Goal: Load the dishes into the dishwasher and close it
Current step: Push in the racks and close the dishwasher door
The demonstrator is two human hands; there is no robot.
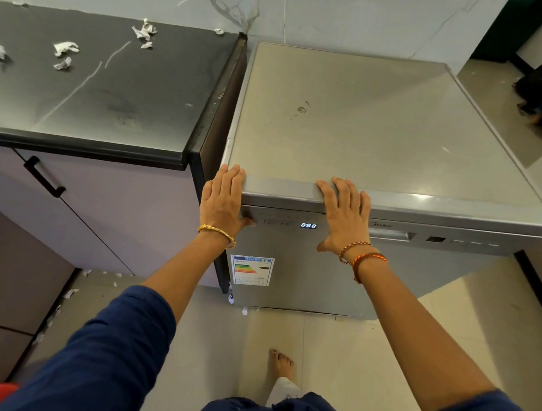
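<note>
A boxy dishwasher (384, 126) of brushed grey metal is seen standing on the pale tiled floor (365, 351), its flat, dull top marked by a small brown smudge. Its door is shut, flush under the rounded front lip of the top. The left hand (222, 198) is laid flat against the upper left corner of the door, the fingers straight and held close together, their tips reaching over the lip; the thumb is pressed near the control strip. The right hand (344, 215) is spread flat a little to the right, fingers straight and slightly fanned over the same lip, with nothing gripped. Between the two hands a small lit display (308, 225) reading 8:88 is shown on the control strip. A recessed door handle (391, 234) lies just right of the right hand. A rectangular energy label (251, 270) with coloured bars is stuck to the smooth door below the left wrist.

Just beside the dishwasher on the left, a counter (108, 99) with a dark, matte, scuffed top is set over glossy lilac cabinet fronts. Crumpled scraps of white paper (65, 48) are scattered over its far part. No dishes can be seen. A bare foot (282, 363) is planted on the tiles below.
</note>
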